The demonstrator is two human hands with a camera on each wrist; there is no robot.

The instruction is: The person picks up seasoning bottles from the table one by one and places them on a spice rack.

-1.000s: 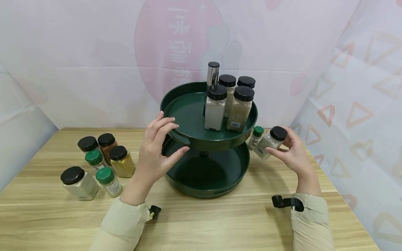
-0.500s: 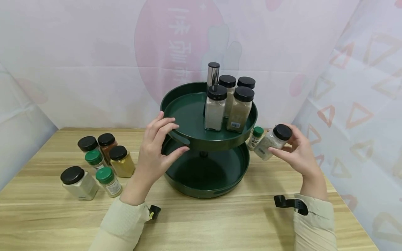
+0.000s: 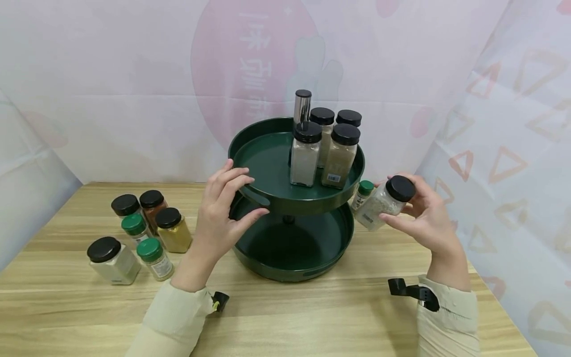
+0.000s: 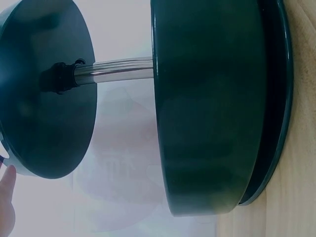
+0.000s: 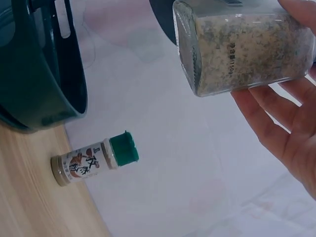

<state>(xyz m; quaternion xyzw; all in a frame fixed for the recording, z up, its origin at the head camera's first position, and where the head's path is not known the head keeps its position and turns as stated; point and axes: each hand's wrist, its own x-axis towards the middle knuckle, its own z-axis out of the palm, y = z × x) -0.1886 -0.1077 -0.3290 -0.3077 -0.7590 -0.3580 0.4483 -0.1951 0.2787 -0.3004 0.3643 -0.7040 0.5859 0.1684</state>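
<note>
In the head view my right hand (image 3: 424,218) holds a clear square seasoning jar (image 3: 379,206) with a black lid, tilted and raised off the table. Speckled, flaky contents show through the jar (image 5: 242,54) in the right wrist view, with fingers beneath it. My left hand (image 3: 223,213) is at the left rim of the upper tray of a dark green two-tier rack (image 3: 303,206). Its fingertips touch that rim near a handle slot, and the thumb is spread apart below. Several black-lidded jars (image 3: 305,161) stand on the upper tray's right side, beside a tall silver-coloured post (image 3: 302,109).
A small green-capped bottle (image 3: 362,194) stands just right of the rack. At the left, several jars with black or green lids, including a yellow-filled jar (image 3: 175,235), stand on the wooden table (image 3: 285,317). A patterned cloth (image 3: 147,99) hangs behind.
The right hand has moved slightly rightward and nearer with the jar, which has risen a little and stays tilted. My left hand has kept its place at the rack.
</note>
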